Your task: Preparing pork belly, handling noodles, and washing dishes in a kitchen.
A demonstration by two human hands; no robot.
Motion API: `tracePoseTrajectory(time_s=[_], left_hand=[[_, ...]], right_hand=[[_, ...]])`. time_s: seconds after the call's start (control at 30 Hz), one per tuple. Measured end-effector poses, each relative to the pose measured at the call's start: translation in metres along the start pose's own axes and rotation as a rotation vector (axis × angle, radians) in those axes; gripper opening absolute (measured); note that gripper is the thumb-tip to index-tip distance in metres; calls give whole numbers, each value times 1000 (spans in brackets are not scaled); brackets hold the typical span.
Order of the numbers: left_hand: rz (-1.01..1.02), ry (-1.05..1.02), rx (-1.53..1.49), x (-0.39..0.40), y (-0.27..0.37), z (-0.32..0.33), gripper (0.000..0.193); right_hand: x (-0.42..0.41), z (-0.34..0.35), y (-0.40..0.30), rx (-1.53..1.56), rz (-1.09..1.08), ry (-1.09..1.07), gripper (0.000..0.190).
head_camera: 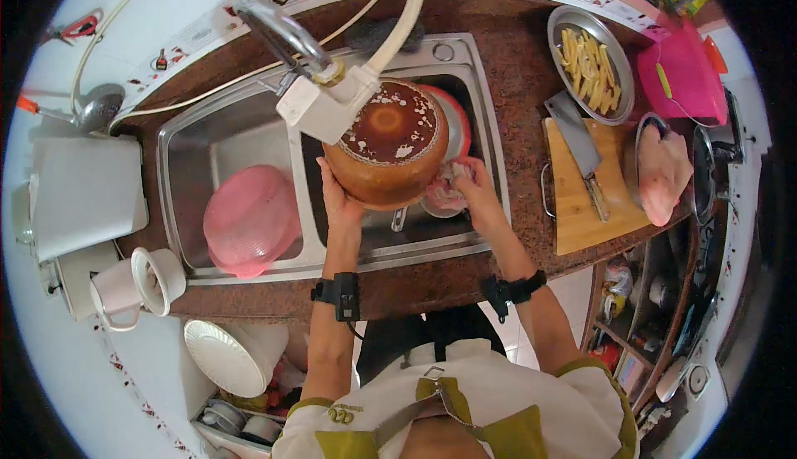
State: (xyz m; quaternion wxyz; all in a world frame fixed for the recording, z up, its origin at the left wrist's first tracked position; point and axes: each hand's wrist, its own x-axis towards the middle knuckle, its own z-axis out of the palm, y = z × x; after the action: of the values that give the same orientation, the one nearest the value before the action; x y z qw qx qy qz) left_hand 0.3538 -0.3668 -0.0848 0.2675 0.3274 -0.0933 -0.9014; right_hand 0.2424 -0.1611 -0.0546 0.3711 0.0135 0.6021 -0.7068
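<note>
A round brown glazed pot [386, 176] is held over the right sink basin [367, 244], its broad dark face turned up. White patches, foam or worn glaze, dot that face. My left hand [342, 200] grips the pot's lower left side, with part of the fingers hidden beneath it. In my right hand [479, 194] is a crumpled pinkish-white scrubbing cloth or mesh [449, 186], at the pot's right side. Behind the pot, a red-rimmed bowl [459, 120] sits in the same basin. The white attachment [330, 107] of the chrome faucet [283, 26] overlaps the pot's upper left in view.
A pink plastic colander [252, 219] lies in the left basin. To the right, a cleaver [576, 138] rests on a wooden cutting board [566, 228], beside raw meat [666, 172]. Cut potato strips [588, 70] fill a metal dish. White mugs [118, 294] stand at the left edge.
</note>
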Motion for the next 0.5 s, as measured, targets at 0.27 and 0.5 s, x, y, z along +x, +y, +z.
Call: tracePoseTrajectory(time_s=[0.27,0.5], left_hand=[[-42,-100,27,34,-49,48,43],[-147,-202,-16,80,-97,103,60]], right_hand=[[-32,-16,20,127,159,-44,38],[-39,-7,22,-78,159,-91,38]])
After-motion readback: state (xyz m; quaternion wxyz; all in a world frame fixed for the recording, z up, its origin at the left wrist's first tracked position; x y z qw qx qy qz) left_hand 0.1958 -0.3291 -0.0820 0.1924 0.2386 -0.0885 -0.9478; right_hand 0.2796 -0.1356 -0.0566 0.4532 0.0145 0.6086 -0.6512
